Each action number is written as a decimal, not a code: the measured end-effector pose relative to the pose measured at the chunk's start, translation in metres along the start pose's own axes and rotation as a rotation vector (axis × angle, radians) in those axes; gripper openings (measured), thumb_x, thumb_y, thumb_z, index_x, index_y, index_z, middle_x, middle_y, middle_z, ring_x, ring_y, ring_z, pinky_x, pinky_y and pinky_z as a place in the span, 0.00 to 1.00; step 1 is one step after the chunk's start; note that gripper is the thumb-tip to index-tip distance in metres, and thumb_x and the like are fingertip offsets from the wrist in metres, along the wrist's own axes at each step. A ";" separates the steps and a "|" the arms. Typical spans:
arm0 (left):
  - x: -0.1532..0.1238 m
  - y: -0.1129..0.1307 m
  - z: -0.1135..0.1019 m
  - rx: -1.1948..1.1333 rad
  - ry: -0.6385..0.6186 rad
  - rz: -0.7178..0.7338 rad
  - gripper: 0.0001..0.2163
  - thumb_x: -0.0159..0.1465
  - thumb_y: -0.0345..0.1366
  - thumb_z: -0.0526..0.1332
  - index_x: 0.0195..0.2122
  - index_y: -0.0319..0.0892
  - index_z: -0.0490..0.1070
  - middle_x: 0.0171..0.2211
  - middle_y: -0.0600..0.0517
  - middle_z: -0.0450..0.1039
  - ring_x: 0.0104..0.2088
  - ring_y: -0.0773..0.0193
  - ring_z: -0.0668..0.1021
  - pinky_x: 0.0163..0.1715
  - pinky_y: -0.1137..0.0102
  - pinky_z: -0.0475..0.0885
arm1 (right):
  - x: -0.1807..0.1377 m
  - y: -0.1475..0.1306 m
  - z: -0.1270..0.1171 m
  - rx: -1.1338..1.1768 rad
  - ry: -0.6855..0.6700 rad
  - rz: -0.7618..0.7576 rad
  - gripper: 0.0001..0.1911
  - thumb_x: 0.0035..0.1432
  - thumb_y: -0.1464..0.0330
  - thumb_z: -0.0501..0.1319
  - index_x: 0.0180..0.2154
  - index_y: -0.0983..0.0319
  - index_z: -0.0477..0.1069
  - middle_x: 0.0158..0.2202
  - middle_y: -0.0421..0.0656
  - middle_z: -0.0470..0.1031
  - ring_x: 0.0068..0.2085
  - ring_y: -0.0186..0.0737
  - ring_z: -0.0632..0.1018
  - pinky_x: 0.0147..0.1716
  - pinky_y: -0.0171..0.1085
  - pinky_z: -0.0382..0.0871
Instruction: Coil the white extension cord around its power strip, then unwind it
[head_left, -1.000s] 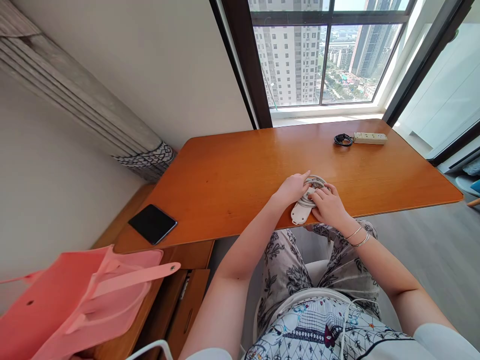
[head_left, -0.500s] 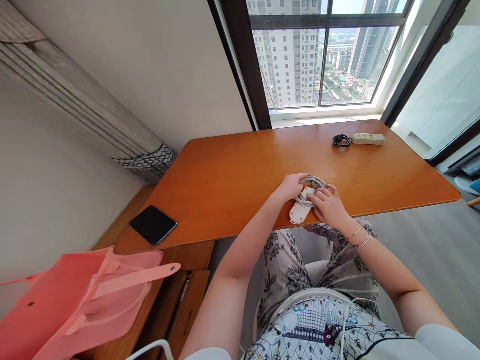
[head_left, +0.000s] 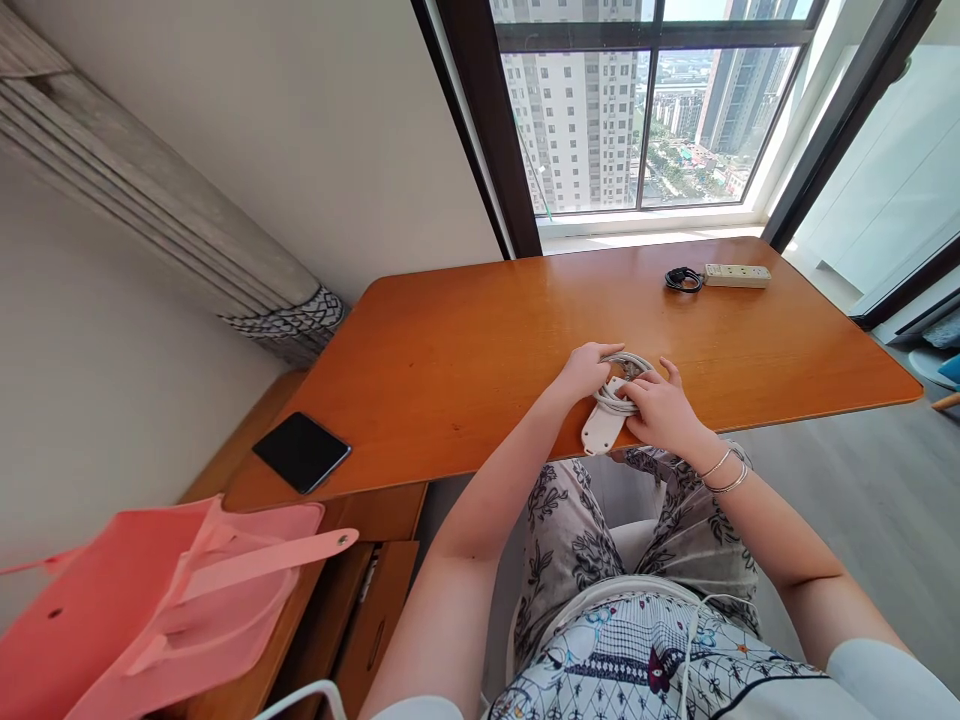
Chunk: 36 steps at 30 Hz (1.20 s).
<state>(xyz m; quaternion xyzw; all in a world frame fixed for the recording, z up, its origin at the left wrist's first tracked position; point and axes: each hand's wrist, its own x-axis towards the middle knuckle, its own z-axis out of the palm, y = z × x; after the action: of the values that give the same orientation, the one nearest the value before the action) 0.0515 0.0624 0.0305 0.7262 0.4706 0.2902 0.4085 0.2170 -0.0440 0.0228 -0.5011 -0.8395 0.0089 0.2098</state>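
A white power strip (head_left: 600,430) lies near the front edge of the orange wooden table (head_left: 465,350), with its grey-white cable (head_left: 626,362) coiled over its far end. My left hand (head_left: 583,371) curls over the left side of the coil. My right hand (head_left: 660,412) presses on the coil from the right, fingers bent on the cable and strip. Both hands touch the bundle, which rests on the table.
A second white power strip (head_left: 737,275) with a black coiled cord (head_left: 680,280) lies at the table's far right. A black tablet (head_left: 301,451) rests on a lower wooden cabinet (head_left: 360,560), with a pink bag (head_left: 150,600) at bottom left. Windows stand behind.
My right hand has shifted slightly on the coil, its fingers spreading a little. The strip and my left hand have barely moved.
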 end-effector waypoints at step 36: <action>-0.003 0.009 0.013 0.061 0.002 -0.013 0.13 0.66 0.36 0.61 0.46 0.37 0.81 0.49 0.43 0.82 0.51 0.55 0.81 0.55 0.64 0.73 | 0.012 0.025 -0.003 -0.230 -0.013 -0.300 0.28 0.69 0.46 0.52 0.32 0.61 0.74 0.28 0.46 0.78 0.34 0.44 0.73 0.52 0.46 0.53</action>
<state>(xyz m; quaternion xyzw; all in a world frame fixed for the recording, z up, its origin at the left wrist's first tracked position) 0.0650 0.0536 0.0311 0.7350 0.4846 0.2738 0.3874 0.2338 -0.0225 0.0236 -0.3910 -0.9016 -0.1152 0.1450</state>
